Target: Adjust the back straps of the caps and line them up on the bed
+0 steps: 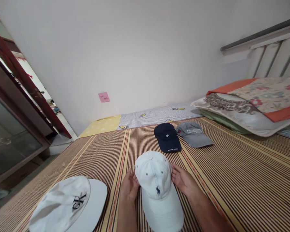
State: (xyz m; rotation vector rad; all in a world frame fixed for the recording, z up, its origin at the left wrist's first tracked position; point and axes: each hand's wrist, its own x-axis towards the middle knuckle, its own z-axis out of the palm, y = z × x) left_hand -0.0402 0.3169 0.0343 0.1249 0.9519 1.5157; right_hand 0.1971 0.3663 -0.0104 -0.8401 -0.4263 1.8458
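A white baseball cap (pixel 152 172) with a small dark blue horse-rider emblem lies in front of me, its brim pointing towards me. At its left side, my left hand (pixel 130 185) is closed on the edge, with some fingertips hidden. My right hand (pixel 182 178) grips the opposite side, fingers curled at the rim. Just beyond are a navy cap (pixel 166 137) with small white lettering and a grey cap (pixel 194 134), side by side and touching. To the left sits another white cap (pixel 62 203) with black letters, its flat brim facing right.
The caps rest on a striped woven mat (pixel 232 180) over a bed. Pillows (pixel 232 108) under a floral orange-edged cover (pixel 275 93) are stacked at the right. A wall (pixel 145 58) with a pink paper (pixel 103 97) stands behind, and a doorway (pixel 38 83) opens at the left.
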